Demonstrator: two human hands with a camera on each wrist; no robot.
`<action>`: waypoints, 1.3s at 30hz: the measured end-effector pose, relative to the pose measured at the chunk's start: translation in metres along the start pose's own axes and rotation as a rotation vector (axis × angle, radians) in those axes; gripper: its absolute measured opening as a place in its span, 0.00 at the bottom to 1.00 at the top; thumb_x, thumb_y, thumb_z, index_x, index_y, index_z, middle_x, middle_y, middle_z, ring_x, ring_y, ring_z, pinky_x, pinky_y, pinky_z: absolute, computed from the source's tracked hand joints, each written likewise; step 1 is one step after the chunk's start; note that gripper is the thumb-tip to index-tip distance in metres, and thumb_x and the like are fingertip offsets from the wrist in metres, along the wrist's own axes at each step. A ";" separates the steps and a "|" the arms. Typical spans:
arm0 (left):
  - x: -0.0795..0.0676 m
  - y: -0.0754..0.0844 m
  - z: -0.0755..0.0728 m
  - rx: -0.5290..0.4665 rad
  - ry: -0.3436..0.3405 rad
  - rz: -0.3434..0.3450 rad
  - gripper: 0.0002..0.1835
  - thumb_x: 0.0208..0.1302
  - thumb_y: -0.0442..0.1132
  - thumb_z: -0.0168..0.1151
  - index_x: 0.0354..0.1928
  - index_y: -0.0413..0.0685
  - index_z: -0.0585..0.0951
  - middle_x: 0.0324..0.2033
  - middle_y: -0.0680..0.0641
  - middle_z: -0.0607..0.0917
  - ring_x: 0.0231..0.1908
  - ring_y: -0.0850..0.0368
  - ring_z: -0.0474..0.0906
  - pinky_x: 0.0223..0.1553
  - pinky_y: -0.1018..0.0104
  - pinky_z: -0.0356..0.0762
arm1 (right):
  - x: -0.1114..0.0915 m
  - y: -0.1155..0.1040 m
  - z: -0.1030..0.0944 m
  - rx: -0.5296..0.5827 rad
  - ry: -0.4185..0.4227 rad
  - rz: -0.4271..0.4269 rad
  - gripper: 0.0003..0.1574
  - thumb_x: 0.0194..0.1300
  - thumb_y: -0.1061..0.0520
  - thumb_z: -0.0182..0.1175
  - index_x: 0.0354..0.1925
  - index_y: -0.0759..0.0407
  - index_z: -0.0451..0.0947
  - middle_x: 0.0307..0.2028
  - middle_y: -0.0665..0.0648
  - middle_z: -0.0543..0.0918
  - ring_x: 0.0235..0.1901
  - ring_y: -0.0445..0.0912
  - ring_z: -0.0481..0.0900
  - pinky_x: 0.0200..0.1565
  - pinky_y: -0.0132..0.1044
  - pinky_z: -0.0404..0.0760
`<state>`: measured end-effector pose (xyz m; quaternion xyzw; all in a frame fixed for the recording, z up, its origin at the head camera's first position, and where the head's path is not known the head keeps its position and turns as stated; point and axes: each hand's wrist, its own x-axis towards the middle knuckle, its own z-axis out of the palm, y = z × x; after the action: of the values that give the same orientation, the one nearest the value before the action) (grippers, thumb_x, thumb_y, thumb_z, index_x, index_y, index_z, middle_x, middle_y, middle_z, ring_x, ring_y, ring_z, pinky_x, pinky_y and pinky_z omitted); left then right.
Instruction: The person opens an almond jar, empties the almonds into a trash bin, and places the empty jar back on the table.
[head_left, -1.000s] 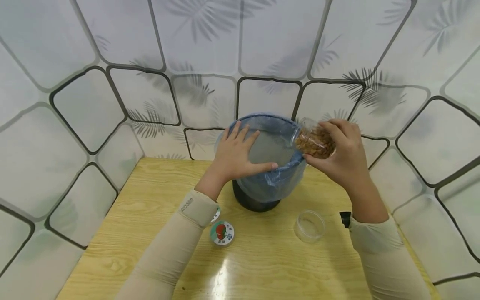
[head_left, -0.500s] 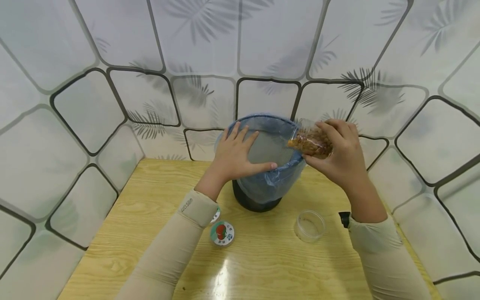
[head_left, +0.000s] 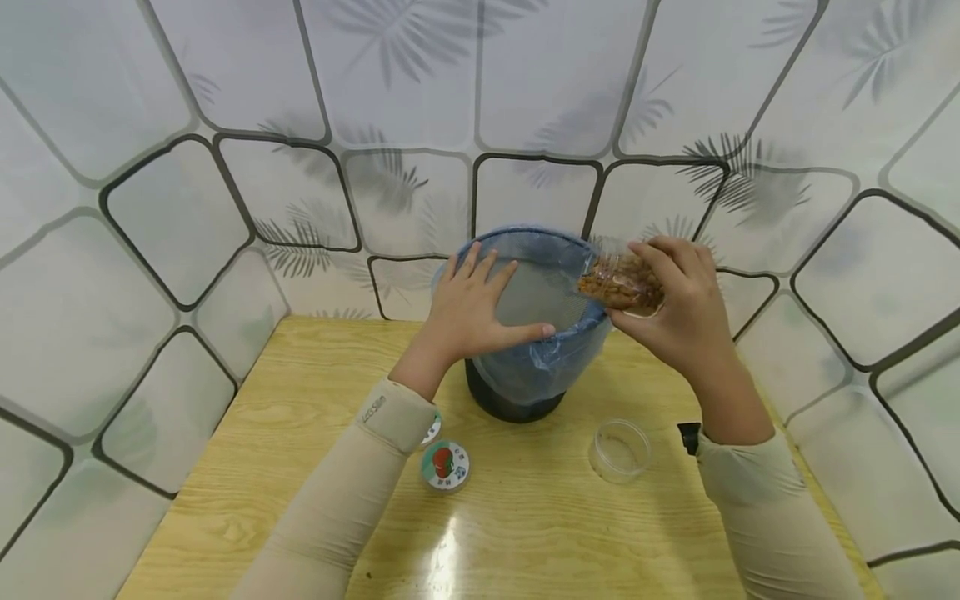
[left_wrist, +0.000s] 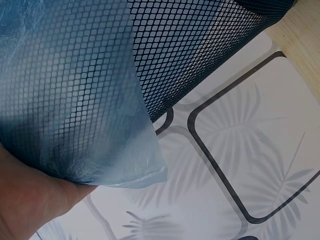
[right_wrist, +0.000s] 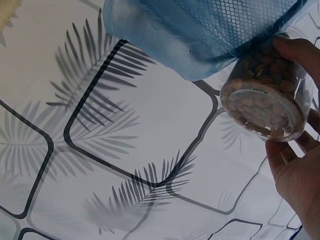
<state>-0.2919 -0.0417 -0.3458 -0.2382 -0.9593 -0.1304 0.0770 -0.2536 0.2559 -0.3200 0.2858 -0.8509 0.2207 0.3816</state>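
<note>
In the head view my right hand point(head_left: 678, 304) grips a clear jar point(head_left: 621, 282) of small brown nut-like pieces. The jar lies tilted on its side, its mouth over the right rim of a bin. That bin is black mesh with a blue plastic bag point(head_left: 540, 367) lining it and folded over the rim. My left hand point(head_left: 472, 312) rests with spread fingers across the left side of the rim. From the right wrist view, the jar's base point(right_wrist: 262, 114) shows many pieces inside, with fingers and thumb around its sides. The left wrist view shows the hand's edge point(left_wrist: 35, 200) against the bag.
On the wooden table point(head_left: 525, 533) a round lid point(head_left: 446, 465) with a tomato picture lies by my left sleeve. A second lid point(head_left: 432, 427) is partly hidden by the sleeve. Right of the bin sits a clear round container point(head_left: 620, 452). Patterned cloth point(head_left: 420, 200) surrounds the table.
The jar has shifted slightly left over the bin, and its pieces have slid toward the mouth. My left hand has stayed on the rim.
</note>
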 end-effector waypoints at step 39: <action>0.000 0.000 0.003 0.010 0.051 0.010 0.62 0.57 0.88 0.51 0.85 0.58 0.58 0.84 0.39 0.56 0.86 0.38 0.39 0.83 0.33 0.37 | 0.000 -0.003 -0.001 -0.046 -0.035 -0.026 0.49 0.48 0.69 0.83 0.68 0.64 0.78 0.63 0.72 0.76 0.63 0.71 0.68 0.66 0.64 0.69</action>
<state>-0.2921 -0.0407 -0.3489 -0.2394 -0.9565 -0.1311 0.1031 -0.2516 0.2540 -0.3190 0.2917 -0.8585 0.1909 0.3759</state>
